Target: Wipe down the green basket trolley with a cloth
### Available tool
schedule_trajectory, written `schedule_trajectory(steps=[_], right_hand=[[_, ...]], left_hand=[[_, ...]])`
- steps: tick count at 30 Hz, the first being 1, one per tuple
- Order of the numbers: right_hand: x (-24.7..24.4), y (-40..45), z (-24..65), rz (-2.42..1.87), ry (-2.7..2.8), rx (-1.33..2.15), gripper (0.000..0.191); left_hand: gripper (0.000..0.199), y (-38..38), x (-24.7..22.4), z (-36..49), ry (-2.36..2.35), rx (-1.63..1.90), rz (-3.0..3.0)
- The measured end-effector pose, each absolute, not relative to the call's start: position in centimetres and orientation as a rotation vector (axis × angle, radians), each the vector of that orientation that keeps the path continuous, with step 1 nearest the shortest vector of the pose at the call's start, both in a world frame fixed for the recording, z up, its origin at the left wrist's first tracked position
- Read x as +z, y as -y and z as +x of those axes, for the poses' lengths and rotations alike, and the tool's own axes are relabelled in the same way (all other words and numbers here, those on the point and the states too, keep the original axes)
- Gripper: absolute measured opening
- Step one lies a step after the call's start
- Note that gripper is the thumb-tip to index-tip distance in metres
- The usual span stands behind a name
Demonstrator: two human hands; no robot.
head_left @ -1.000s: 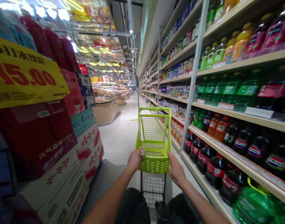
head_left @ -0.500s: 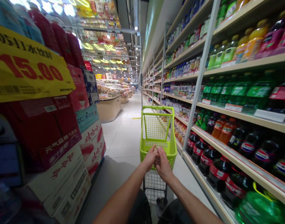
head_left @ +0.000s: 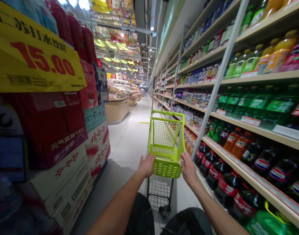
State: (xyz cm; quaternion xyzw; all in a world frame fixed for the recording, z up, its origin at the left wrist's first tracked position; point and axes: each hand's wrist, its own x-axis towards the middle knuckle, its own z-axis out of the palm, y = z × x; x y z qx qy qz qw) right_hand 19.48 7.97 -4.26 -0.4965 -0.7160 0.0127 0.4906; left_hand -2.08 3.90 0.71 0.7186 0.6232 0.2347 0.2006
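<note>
A lime-green shopping cart [head_left: 166, 153] with a plastic basket on a dark metal frame stands right before me, its raised handle at the far end. My left hand [head_left: 147, 165] is at the near left corner of the basket, fingers against its side and thumb sticking out. At the near right corner, my right hand [head_left: 188, 168] is closed around the edge. A small pale thing shows by its fingertips, too small to name. Inside, the visible basket floor is bare green plastic. My knees are just below, near the cart's wheel [head_left: 165, 210].
On the right, long shelves [head_left: 249, 122] hold rows of drink bottles. Stacked drink cartons [head_left: 66, 173] rise on the left under a yellow price sign [head_left: 41, 62]. Farther along the tiled aisle [head_left: 130, 140] stands a rounded display counter [head_left: 116, 111] of packaged goods.
My hands, together in front of the basket before, have moved apart to its left and right near corners. The view has tilted and shifted slightly.
</note>
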Motion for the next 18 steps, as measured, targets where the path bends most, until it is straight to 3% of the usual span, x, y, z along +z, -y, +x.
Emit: schedule_trajectory(steps=[5,8,14,18], right_hand=[[-7.1,-6.8,14.8,-1.016,2.008,0.064,0.048],[-6.9,-6.7,13.0,-0.881,2.142,0.048,0.044],[-5.4,-8.5,20.9,-1.206,1.984,-0.157,0.041],[-5.9,-8.5,21.6,-1.253,2.011,-0.135,0.039]], left_hand=[[0.072,-3.1,0.1,-2.3,-1.835,0.348,2.188],[0.071,-2.8,0.4,-2.1,-1.865,0.245,2.243],[0.071,-2.2,0.4,-2.3,-1.877,0.254,2.25],[0.055,-1.1,2.6,-0.4,-1.867,0.366,2.189]])
